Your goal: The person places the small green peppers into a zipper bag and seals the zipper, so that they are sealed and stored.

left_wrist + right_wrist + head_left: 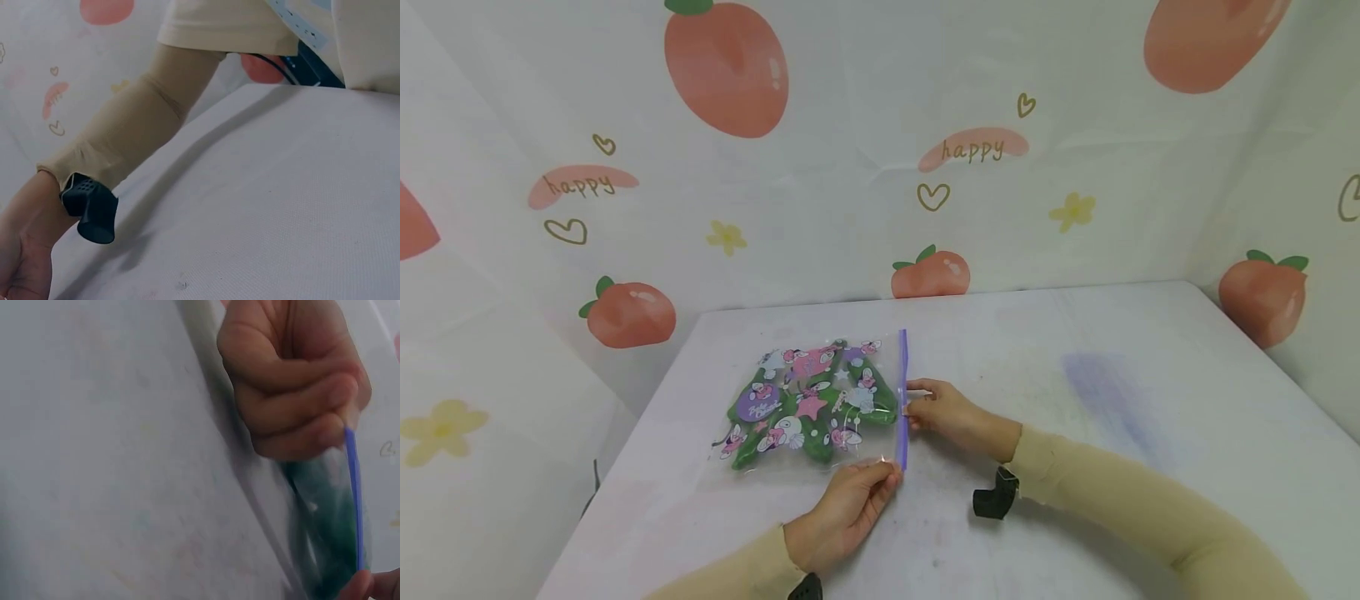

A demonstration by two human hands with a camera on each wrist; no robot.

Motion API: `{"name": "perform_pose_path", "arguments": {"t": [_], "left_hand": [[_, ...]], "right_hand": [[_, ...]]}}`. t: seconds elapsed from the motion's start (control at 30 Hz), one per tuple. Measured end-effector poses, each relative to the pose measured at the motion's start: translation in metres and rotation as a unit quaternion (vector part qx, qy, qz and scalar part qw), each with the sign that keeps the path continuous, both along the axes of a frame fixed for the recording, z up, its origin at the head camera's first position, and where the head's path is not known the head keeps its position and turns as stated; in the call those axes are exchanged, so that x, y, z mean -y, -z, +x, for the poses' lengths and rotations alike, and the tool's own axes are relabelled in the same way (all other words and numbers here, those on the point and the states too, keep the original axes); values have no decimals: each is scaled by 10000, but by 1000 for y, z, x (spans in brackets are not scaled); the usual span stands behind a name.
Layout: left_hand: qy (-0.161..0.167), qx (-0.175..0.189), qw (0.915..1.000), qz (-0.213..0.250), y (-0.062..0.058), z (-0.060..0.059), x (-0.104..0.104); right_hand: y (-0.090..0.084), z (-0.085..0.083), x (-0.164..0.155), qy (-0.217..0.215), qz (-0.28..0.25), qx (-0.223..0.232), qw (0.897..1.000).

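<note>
A clear zip bag (808, 404) printed with pink and purple cartoon figures lies on the table, its purple zip strip (903, 358) at the right. Green pieces that look like peppers fill it. My left hand (844, 512) pinches the near end of the strip; in the right wrist view this left hand (294, 381) has curled fingers on the blue-looking strip (355, 500). Farther along, my right hand (958, 419) pinches the strip between thumb and fingers. Only fingertips of the right hand (369, 586) show there. The left wrist view catches part of the right hand (28, 262).
The white table (1000, 350) carries a faint blue stain (1112, 400) on its right side. Behind it hangs a fruit-printed cloth (850, 208). A black wrist device (996, 494) hangs below the right sleeve (1112, 479).
</note>
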State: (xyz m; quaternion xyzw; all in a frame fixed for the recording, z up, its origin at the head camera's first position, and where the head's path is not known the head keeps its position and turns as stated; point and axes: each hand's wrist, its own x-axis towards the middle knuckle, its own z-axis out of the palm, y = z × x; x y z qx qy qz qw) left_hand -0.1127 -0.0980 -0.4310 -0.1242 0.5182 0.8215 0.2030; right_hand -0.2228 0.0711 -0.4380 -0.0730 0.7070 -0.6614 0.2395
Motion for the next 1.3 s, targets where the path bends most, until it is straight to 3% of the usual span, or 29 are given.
{"name": "perform_pose_path", "arguments": {"t": [0.5, 0.83, 1.3], "left_hand": [[138, 15, 9999, 95, 0, 4, -5], [206, 39, 9998, 48, 0, 7, -8], [292, 29, 9996, -32, -1, 8, -10]], "right_hand": [[-6, -49, -10, 625, 171, -422, 9970], [-8, -83, -21, 1047, 670, -872, 9884], [-13, -100, -21, 1317, 477, -952, 9856]]}}
